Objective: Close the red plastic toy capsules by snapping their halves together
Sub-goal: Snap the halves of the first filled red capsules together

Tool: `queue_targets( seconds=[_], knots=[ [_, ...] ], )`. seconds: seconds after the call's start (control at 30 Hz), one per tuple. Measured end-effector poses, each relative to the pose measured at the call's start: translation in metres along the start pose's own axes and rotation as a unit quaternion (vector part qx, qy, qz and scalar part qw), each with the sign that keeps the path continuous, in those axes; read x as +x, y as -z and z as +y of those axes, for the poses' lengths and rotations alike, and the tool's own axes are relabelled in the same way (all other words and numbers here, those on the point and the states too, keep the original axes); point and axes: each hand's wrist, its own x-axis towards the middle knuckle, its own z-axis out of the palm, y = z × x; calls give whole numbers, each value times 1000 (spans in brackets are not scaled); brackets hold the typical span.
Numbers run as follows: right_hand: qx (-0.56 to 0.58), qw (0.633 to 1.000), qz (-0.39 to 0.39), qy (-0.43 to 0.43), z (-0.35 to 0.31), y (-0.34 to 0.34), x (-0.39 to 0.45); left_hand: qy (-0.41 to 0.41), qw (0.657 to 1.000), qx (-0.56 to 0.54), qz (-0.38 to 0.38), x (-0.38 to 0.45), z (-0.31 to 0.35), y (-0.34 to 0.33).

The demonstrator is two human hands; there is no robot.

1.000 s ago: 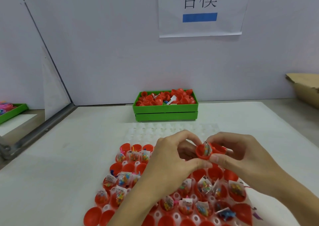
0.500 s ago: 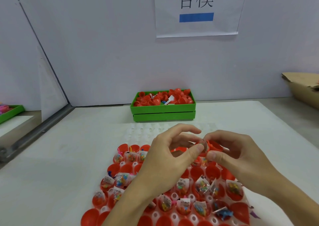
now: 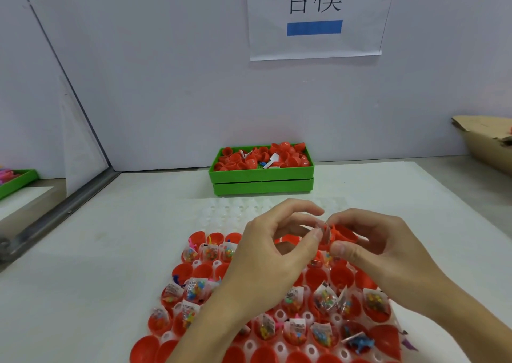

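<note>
Above the middle of the worktop point(image 3: 116, 251), two hands meet over a white tray point(image 3: 279, 314) full of red cups. The left hand point(image 3: 266, 254) has its thumb and pointer finger curled in, pinching at a little clear toy bag point(image 3: 324, 231). The right hand point(image 3: 382, 251) curls its fingers point(image 3: 339, 249) round a red capsule half point(image 3: 345, 235) and holds it just above the tray. The bag sits at the mouth of that half, and it looks like the left hand is tucking it in. I cannot see a second half on it, so this capsule is not snapped shut yet.

Down in the tray, near the front edge of the worktop, most open halves point(image 3: 324, 304) hold a small bag of bright toys. Every one I can see has no lid. Some cups along the front and left of the tray look like smooth red domes point(image 3: 145, 350), but I cannot tell if those are closed capsules or halves turned over.

By the back edge of the worktop is a green box point(image 3: 261, 181) heaped with more red halves point(image 3: 279, 157). Those may be the lids.

So, by my guess, the job is still near its start. One capsule is being worked on, and lots of filled halves are waiting for their tops.
</note>
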Motion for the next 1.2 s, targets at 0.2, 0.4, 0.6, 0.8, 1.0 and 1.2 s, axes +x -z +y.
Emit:
queue_targets(
  seconds=[0.2, 0.4, 0.6, 0.8, 1.0, 1.2],
  knots=[
    [-58, 998, 19, 18, 1, -3, -1, -7, 999, 4, 39, -1, -1, -8],
    [-69, 997, 21, 21, 2, -2, -2, -7, 999, 12, 51, -1, -2, -11],
    [-68, 997, 23, 16, 2, -2, -1, -10, 998, 23, 53, -2, -1, -11],
    [-64, 997, 31, 12, 1, -3, -1, -12, 999, 17, 35, -3, -1, -10],
    [-68, 997, 26, 11, 1, -3, -2, -22, 998, 48, 44, -2, -3, -9],
    [-68, 997, 24, 13, 2, -3, -2, -15, 997, 52, 51, -2, -2, -9]
  ],
)
